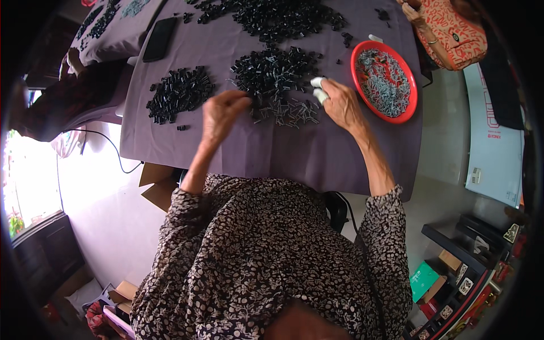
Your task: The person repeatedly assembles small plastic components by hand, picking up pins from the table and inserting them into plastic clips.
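Note:
My left hand (222, 113) is closed, thumb and fingertips pressed together, over the table between two piles. Whatever it pinches is too small to make out. White covers (319, 83) sit on two fingertips of my right hand (341, 106), which is curled beside the middle pile; anything in those fingers is hidden. That pile mixes small black tube-like pieces (277, 62) with small grey pin-like pieces (292, 112), the grey ones spread along its near side. A separate heap of black pieces (180, 93) lies left of my left hand. Right of my right hand stands a red bowl (414, 93) full of grey pins.
A large black heap (283, 20) covers the table's far side. A dark phone (160, 39) lies on the purple tablecloth (226, 158) at far left. Another person's hand (72, 62) is at the left table, and someone in orange patterned clothing (453, 34) is at far right.

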The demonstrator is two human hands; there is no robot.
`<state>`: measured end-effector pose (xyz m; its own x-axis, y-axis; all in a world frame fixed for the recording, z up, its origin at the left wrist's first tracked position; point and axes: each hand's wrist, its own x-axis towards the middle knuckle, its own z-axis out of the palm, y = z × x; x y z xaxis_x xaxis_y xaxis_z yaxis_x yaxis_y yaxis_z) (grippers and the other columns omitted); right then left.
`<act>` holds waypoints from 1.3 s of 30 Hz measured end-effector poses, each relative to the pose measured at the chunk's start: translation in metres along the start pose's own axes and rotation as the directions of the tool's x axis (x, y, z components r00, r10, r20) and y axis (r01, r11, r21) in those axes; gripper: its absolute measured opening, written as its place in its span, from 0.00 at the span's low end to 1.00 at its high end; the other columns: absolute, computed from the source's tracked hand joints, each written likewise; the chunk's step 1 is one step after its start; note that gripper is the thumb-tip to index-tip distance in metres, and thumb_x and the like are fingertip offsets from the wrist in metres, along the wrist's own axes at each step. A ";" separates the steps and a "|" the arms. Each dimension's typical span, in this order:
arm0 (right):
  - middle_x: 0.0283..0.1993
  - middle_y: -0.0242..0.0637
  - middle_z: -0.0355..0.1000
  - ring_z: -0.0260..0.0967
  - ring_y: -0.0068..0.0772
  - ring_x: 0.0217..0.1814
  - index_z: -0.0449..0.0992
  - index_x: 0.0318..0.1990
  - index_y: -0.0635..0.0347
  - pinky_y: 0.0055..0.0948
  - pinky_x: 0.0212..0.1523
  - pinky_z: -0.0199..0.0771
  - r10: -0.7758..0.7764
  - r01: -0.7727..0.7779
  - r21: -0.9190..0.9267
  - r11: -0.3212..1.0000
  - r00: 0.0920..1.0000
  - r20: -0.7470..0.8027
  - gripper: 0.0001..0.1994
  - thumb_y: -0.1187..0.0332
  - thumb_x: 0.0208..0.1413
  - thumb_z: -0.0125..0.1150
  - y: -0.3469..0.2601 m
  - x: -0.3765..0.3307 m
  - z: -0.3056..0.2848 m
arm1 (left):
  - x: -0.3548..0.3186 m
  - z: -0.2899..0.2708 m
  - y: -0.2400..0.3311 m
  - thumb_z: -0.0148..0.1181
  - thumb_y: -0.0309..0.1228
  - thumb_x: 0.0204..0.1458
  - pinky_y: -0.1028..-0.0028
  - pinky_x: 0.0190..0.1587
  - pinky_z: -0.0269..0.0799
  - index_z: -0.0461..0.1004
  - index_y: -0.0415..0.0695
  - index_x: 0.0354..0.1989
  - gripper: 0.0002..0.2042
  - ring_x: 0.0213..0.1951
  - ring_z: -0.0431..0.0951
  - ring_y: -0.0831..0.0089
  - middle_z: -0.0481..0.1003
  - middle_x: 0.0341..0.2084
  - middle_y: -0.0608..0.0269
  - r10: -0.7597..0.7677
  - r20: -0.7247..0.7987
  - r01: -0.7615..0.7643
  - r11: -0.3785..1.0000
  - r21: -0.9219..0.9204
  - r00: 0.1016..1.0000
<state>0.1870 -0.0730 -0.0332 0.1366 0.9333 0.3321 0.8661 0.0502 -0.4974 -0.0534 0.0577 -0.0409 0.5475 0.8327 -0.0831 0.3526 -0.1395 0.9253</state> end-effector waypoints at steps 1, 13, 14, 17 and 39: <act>0.29 0.43 0.68 0.67 0.44 0.28 0.70 0.38 0.63 0.36 0.29 0.66 -0.002 0.002 0.002 1.000 1.000 0.001 0.09 0.76 0.47 0.54 0.005 0.010 0.003 | 0.001 -0.015 -0.005 0.59 0.29 0.45 0.80 0.29 0.68 0.76 0.37 0.35 0.11 0.25 0.73 0.80 0.75 0.22 0.62 0.019 -0.060 -0.015 0.997 0.069 0.998; 0.24 0.43 0.64 0.65 0.46 0.25 0.70 0.29 0.60 0.38 0.26 0.65 0.012 -0.008 -0.039 0.999 0.994 0.105 0.10 0.81 0.39 0.46 0.029 0.020 -0.002 | 0.013 -0.073 -0.024 0.60 0.34 0.42 0.78 0.29 0.68 0.75 0.39 0.38 0.15 0.24 0.73 0.77 0.75 0.22 0.60 0.015 -0.261 0.074 0.943 0.326 0.965; 0.24 0.44 0.64 0.65 0.47 0.26 0.70 0.29 0.62 0.39 0.27 0.64 0.104 -0.104 -0.002 0.995 0.991 0.084 0.09 0.81 0.39 0.45 0.029 0.018 -0.005 | 0.014 -0.073 -0.020 0.61 0.35 0.42 0.78 0.30 0.69 0.74 0.39 0.38 0.16 0.24 0.74 0.77 0.75 0.22 0.60 0.061 -0.260 0.047 0.921 0.387 0.964; 0.26 0.46 0.66 0.64 0.47 0.26 0.71 0.32 0.62 0.38 0.28 0.64 0.165 -0.168 0.063 0.984 0.985 0.059 0.11 0.81 0.40 0.45 0.029 0.013 -0.008 | 0.005 -0.067 0.008 0.60 0.31 0.44 0.77 0.32 0.70 0.74 0.38 0.37 0.12 0.26 0.75 0.74 0.76 0.25 0.59 0.155 -0.221 -0.069 0.932 0.356 0.963; 0.32 0.40 0.74 0.70 0.33 0.29 0.74 0.36 0.61 0.27 0.31 0.68 0.298 -0.300 0.269 0.915 0.953 0.047 0.09 0.77 0.46 0.51 0.050 -0.005 0.012 | -0.086 -0.039 0.190 0.53 0.31 0.50 0.74 0.24 0.70 0.71 0.40 0.30 0.06 0.25 0.71 0.70 0.69 0.29 0.57 0.802 0.110 -0.368 0.385 -0.847 0.587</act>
<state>0.2237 -0.0709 -0.0690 0.3659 0.9215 0.1301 0.6222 -0.1382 -0.7706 -0.0627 -0.0195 0.1561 0.6876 0.3180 0.6527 -0.7079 0.0938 0.7000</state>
